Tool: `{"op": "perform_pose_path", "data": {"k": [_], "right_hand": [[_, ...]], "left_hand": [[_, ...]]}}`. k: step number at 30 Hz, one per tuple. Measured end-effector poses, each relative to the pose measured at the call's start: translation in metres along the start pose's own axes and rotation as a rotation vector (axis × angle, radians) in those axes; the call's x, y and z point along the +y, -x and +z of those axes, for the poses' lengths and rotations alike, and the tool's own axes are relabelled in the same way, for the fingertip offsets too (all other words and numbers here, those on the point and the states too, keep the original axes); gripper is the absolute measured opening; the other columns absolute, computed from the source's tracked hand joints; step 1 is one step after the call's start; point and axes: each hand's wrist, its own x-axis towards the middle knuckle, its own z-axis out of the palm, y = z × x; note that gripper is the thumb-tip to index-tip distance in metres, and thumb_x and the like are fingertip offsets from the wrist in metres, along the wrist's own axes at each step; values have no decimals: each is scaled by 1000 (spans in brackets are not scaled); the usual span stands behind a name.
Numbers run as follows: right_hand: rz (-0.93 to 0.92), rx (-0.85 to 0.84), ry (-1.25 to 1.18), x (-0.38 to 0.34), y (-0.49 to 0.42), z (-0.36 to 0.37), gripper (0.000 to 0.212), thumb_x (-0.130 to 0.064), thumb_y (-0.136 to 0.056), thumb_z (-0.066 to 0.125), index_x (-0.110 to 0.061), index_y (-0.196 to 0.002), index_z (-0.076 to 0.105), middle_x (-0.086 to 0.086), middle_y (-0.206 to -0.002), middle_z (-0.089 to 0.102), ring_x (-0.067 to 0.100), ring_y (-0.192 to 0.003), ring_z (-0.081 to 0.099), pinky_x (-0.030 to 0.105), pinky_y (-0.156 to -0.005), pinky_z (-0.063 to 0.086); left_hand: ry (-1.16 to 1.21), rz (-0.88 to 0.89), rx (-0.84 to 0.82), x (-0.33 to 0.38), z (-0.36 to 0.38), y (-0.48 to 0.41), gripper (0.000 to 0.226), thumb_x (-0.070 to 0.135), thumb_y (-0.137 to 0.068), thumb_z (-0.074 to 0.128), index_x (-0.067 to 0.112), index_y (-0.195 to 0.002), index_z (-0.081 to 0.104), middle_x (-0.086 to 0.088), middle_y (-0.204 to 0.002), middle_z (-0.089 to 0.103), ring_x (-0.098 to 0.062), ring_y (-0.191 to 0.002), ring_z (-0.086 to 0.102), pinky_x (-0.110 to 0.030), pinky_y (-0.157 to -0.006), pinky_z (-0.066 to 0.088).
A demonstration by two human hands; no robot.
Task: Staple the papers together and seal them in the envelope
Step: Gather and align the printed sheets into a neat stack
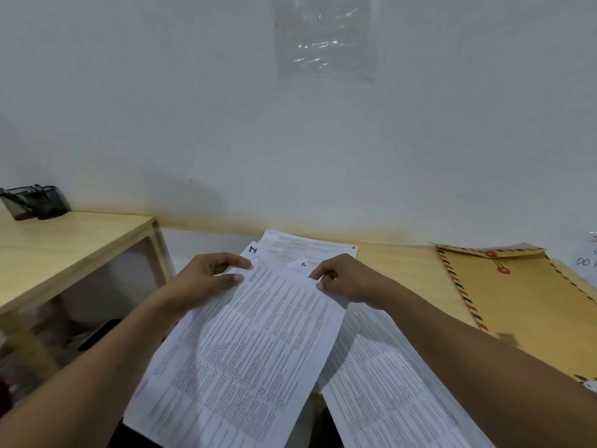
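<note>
Several printed white papers lie fanned out on the wooden table [400,273]. The top sheet [245,347] is held at its far edge by both hands: my left hand [206,279] pinches its left corner, my right hand [342,279] pinches its right corner. A sheet marked "1" [253,250] and another page [307,247] stick out behind it, and one more sheet [387,383] lies under my right forearm. The brown string-tie envelope [523,305], with striped edges, lies flat at the right. A dark stapler-like object [35,202] sits far left on a lower table.
A lower wooden side table [74,244] stands at the left, with a gap between it and the main table. A white wall rises right behind the tables, with a clear plastic sleeve [326,37] fixed to it. A white note [588,260] peeks in at the right edge.
</note>
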Motion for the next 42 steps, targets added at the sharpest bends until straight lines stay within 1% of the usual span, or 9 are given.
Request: {"op": "perform_pose_path", "data": {"k": [5, 7, 12, 24, 27, 31, 34, 38, 42], "right_hand": [[-30, -34, 44, -2, -8, 11, 22, -8, -95, 58, -12, -105, 77, 9, -102, 75, 20, -87, 67, 30, -74, 55], [-35, -58, 127, 0, -10, 10, 25, -4, -95, 56, -11, -106, 76, 10, -106, 74, 19, -88, 67, 24, -70, 54], [-71, -136, 446, 28, -10, 13, 35, -15, -85, 75, -18, -119, 70, -3, -122, 68, 9, -98, 57, 20, -82, 41], [-28, -171, 576, 38, -11, 18, 20, -27, -88, 71, -21, -108, 70, -7, -96, 62, 15, -92, 58, 35, -87, 49], [-68, -149, 597, 33, -10, 11, 5, -25, -90, 65, -23, -94, 63, -8, -96, 59, 15, -90, 55, 29, -76, 45], [-109, -6, 459, 18, -13, -17, 11, -22, -90, 66, -24, -92, 55, -13, -86, 50, 15, -84, 51, 21, -64, 37], [-155, 99, 277, 5, -14, -41, 18, -23, -85, 73, -28, -95, 58, -9, -93, 55, 13, -85, 53, 23, -69, 40], [-209, 129, 59, -3, -9, -52, 19, -11, -83, 72, -24, -94, 63, -2, -91, 58, 15, -83, 54, 30, -77, 43], [-280, 229, -92, -8, 2, -60, 10, -4, -87, 67, -12, -94, 65, -5, -88, 59, 6, -80, 55, 21, -76, 45]], "left_hand": [[-60, -80, -69, -20, -22, 0, 24, -1, -94, 66, 16, -106, 79, -4, -110, 79, -26, -103, 75, -44, -100, 55], [-64, -94, -93, -32, -29, 3, 25, -3, -95, 65, 16, -105, 79, -7, -111, 78, -29, -107, 73, -46, -105, 51], [-21, -199, -263, -43, -30, 11, 25, -3, -96, 63, 9, -113, 76, -13, -116, 76, -34, -108, 72, -44, -97, 56], [-146, -125, -266, -35, 11, -5, 31, 5, -94, 68, 30, -104, 81, 9, -121, 75, -13, -115, 69, -40, -110, 49], [-158, -79, -251, -20, 20, -3, 32, 6, -94, 67, 32, -104, 81, 15, -125, 71, -5, -118, 64, -35, -112, 45], [-178, 34, -228, 3, 31, -6, 32, 8, -94, 66, 33, -106, 80, 20, -124, 70, 2, -120, 61, -34, -114, 42], [-123, 101, -188, 18, 43, -11, 31, 4, -94, 64, 29, -105, 80, 17, -122, 73, -2, -115, 66, -35, -109, 48], [-75, 150, -122, 41, 62, -16, 33, 3, -96, 60, 28, -102, 80, 12, -109, 77, -17, -95, 75, -32, -80, 57], [-64, 192, -77, 57, 74, -25, 32, 7, -98, 59, 31, -100, 80, 9, -111, 74, -9, -72, 70, -25, -64, 55]]}}
